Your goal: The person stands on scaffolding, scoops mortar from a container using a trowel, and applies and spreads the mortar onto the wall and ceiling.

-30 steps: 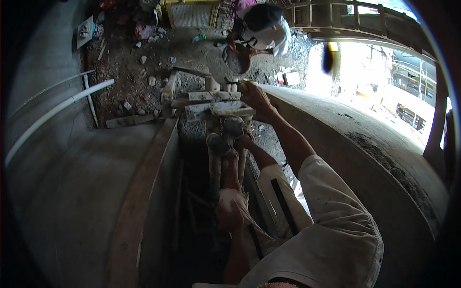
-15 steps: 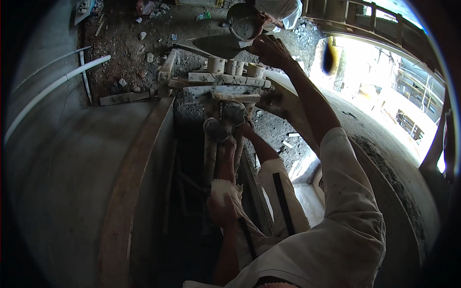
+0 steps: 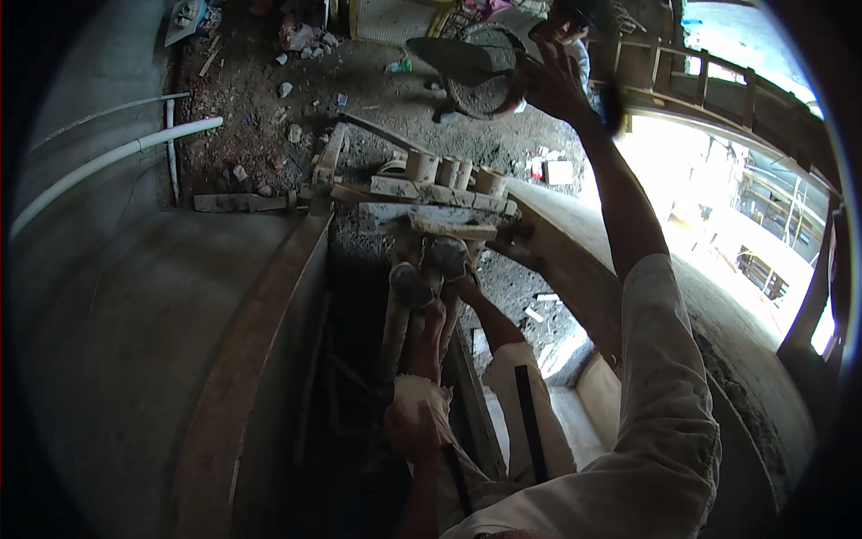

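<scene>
My right arm reaches far out, and my right hand (image 3: 558, 88) is closed on the handle of a trowel (image 3: 460, 59). The trowel's flat pointed blade overlaps a round bucket (image 3: 476, 101) in view; whether they touch I cannot tell. The bucket has a grey inside. Behind it, another person (image 3: 582, 56) is partly hidden by my hand and the bucket. My left hand (image 3: 415, 433) rests on my left thigh, fingers laid along the trousers, holding nothing. It is in shadow.
My feet are on narrow wooden poles (image 3: 395, 314) over a dark gap. Ahead lie stacked planks (image 3: 440, 190) and short pale cylinders (image 3: 422, 165). Walls (image 3: 135, 341) stand at both sides; a white pipe (image 3: 171, 133) runs along the left. Rubble covers the ground beyond.
My right hand has moved farther out and to the right with the trowel, whose blade now overlaps the bucket. My view has tilted up, bringing in more of the other person. My left hand stays put.
</scene>
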A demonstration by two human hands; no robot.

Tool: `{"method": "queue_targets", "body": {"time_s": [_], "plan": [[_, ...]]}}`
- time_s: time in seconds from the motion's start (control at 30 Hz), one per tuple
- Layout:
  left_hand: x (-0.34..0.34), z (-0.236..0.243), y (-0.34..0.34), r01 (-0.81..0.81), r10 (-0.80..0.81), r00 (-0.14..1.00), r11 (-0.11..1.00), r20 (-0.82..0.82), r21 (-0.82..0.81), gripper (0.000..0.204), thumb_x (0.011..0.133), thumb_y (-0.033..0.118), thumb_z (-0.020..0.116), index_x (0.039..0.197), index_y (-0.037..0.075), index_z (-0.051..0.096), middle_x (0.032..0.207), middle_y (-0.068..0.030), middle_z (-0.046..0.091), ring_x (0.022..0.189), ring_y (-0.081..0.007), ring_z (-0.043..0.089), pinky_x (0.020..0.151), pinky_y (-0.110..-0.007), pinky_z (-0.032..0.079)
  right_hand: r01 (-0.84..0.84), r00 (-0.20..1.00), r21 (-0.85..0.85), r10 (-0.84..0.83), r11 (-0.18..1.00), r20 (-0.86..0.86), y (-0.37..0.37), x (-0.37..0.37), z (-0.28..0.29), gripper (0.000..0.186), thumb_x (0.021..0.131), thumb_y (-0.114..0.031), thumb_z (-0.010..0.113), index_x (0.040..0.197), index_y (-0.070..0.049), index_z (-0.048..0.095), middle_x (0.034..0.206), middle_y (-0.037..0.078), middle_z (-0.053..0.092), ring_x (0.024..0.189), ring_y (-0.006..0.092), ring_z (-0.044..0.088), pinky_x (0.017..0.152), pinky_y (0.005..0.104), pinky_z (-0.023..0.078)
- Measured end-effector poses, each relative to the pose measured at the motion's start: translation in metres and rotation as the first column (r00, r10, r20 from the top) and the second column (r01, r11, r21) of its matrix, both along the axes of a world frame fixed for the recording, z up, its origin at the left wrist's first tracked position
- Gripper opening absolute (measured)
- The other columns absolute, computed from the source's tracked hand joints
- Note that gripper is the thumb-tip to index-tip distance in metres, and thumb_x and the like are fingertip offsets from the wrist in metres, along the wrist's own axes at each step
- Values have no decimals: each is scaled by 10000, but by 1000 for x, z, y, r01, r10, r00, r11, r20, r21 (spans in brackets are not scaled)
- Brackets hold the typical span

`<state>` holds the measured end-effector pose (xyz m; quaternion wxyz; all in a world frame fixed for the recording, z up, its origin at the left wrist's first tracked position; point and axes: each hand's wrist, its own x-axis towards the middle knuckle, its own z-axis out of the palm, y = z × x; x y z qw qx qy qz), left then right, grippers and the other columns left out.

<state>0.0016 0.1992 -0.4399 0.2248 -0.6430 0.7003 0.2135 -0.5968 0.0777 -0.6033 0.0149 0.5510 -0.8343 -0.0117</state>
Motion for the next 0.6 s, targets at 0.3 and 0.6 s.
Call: {"method": "queue_targets", "body": {"time_s": [0.3, 0.6], "plan": [[-5, 7, -17, -7, 7, 1000, 1000, 4, -17, 497, 800, 369, 612, 1182, 61, 529, 1155, -178, 536, 1084, -342, 512, 914, -435, 415, -246, 948, 54, 228, 968, 221, -9, -22, -18, 245, 726, -273, 614, 950, -177, 594, 964, 37, 516, 1012, 277, 473, 820, 439, 404], [2, 9, -12, -60, 50, 990, 996, -135, -73, 568, 769, 428, 651, 1188, 68, 521, 1127, -184, 545, 1006, -358, 536, 877, -439, 423, -74, 842, 381, -147, 922, 520, 7, -26, -14, 645, 694, -159, 676, 1290, -74, 444, 1199, 223, 512, 1056, 240, 529, 861, 357, 440]]}}
